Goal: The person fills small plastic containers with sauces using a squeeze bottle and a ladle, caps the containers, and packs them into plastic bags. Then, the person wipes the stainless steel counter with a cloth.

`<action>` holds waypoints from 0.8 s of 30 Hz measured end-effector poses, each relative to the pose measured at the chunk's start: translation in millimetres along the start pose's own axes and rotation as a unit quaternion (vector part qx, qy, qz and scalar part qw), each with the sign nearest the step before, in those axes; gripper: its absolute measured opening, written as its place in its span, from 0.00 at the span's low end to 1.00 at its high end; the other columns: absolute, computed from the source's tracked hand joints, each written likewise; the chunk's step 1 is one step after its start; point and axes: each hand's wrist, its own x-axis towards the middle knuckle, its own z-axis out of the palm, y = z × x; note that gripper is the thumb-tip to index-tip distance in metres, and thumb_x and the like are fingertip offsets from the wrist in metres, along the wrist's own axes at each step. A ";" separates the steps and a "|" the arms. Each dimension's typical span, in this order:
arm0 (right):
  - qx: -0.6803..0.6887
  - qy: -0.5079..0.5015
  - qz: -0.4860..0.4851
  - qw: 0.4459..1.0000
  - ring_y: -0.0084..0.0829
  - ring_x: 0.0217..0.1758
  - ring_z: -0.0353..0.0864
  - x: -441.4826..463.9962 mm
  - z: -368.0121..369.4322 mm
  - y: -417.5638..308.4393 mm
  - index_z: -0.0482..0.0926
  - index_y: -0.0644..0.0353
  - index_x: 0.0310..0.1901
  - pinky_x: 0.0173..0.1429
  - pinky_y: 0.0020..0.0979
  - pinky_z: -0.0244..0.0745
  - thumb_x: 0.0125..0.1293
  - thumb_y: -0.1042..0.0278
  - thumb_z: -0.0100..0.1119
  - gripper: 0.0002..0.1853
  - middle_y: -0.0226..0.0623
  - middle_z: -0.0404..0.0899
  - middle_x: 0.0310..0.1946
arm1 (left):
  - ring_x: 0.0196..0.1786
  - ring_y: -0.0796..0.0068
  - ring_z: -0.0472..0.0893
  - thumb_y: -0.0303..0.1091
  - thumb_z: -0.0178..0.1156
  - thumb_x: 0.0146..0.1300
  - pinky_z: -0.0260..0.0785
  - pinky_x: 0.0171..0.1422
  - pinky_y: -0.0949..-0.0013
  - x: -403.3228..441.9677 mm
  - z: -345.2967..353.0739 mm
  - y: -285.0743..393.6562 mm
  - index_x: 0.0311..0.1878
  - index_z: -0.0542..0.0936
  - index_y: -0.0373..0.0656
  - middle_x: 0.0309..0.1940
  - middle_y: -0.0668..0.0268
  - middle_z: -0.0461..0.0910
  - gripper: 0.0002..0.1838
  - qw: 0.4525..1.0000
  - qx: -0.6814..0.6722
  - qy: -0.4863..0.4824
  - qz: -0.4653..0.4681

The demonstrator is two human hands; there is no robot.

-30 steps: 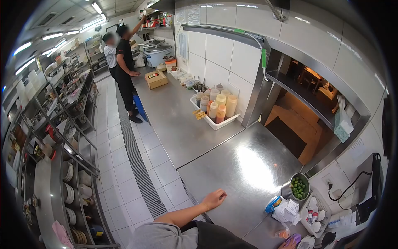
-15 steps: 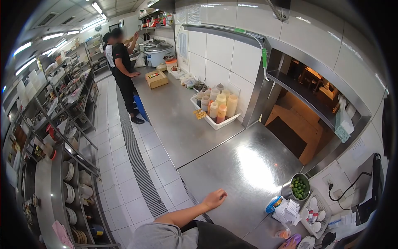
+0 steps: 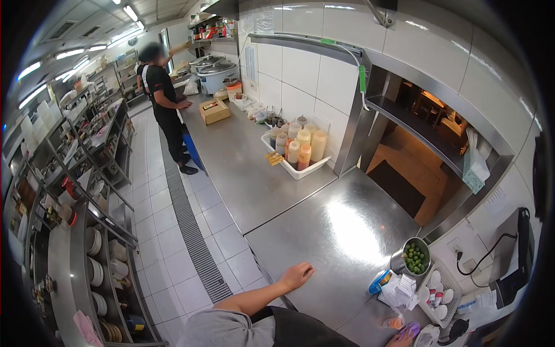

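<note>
My left hand [image 3: 298,276] rests on the steel counter [image 3: 289,231] near its front edge, fingers curled in; whatever they might hold is hidden. At the bottom edge, my right hand [image 3: 400,340] is partly cut off, beside a purple item [image 3: 411,329]. A small clear cup with orange contents [image 3: 395,322] stands just above it. Farther up are white papers [image 3: 400,291], a blue packet [image 3: 379,281] and a metal pot of small green fruits [image 3: 413,257].
A white tray of sauce bottles [image 3: 300,172] stands by the tiled wall, with a cardboard box [image 3: 214,111] farther along. A person in black [image 3: 159,87] stands at the far counter, another behind. At right sit a basket [image 3: 439,301] and a monitor [image 3: 514,254].
The view has shifted slightly. The person in black has turned and lowered the raised arm, and the other person is now mostly hidden behind. My left hand stays in place.
</note>
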 end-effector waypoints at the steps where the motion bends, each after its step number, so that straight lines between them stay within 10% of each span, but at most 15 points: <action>1: 0.000 -0.001 0.002 1.000 0.64 0.73 0.63 0.5 -4.8 -1.5 0.72 0.71 0.67 0.79 0.56 0.58 0.68 0.68 0.46 0.27 0.57 0.69 0.69 | 0.40 0.53 0.82 0.41 0.59 0.73 0.75 0.43 0.57 0.1 0.3 -0.1 0.41 0.80 0.43 0.39 0.58 0.82 0.11 1.000 -0.003 0.001 0.002; 24: 0.067 -0.048 0.197 0.977 0.55 0.73 0.64 -21.1 47.3 24.6 0.75 0.53 0.70 0.78 0.51 0.58 0.59 0.72 0.57 0.33 0.51 0.67 0.71 | 0.38 0.49 0.81 0.42 0.57 0.74 0.74 0.41 0.53 1.1 1.2 -3.6 0.39 0.79 0.41 0.35 0.56 0.81 0.14 1.000 -0.019 0.025 -0.001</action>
